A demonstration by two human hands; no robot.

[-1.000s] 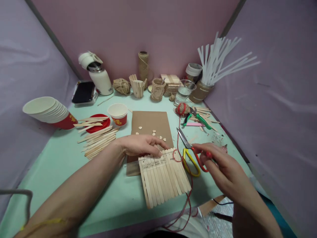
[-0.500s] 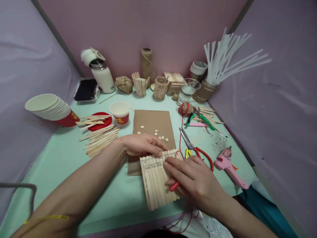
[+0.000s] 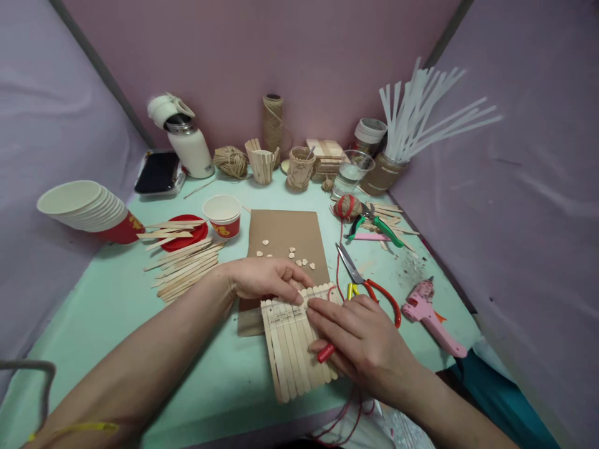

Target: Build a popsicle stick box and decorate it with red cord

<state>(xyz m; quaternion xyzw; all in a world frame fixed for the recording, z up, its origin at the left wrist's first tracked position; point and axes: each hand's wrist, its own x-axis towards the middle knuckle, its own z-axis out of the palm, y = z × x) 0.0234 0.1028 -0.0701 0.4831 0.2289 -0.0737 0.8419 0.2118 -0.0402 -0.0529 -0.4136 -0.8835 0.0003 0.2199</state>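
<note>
A panel of wooden craft sticks [image 3: 291,357] glued side by side is tilted over the table's front edge. My left hand [image 3: 269,279] grips its top edge, thumb on the near face and the other fingers behind. My right hand [image 3: 362,340] is closed on the panel's right side, fingertips pressing near the top row. Under those right fingers a short red handle [image 3: 326,353] sticks out; the rest of that tool is hidden. Red yarn [image 3: 338,265] runs to the panel's upper right corner, and loose loops hang below my right hand.
Behind the panel lies brown cardboard [image 3: 285,226] with several small wooden hearts. Scissors [image 3: 350,265], green pliers [image 3: 381,229] and a pink glue gun [image 3: 433,318] are on the right. Loose sticks [image 3: 187,268] and paper cups [image 3: 88,212] lie left; a water cup [image 3: 350,174] stands behind.
The camera view has shifted slightly. Both hands keep their hold on the stick panel, with the left thumb and right fingertips moved only a little.
</note>
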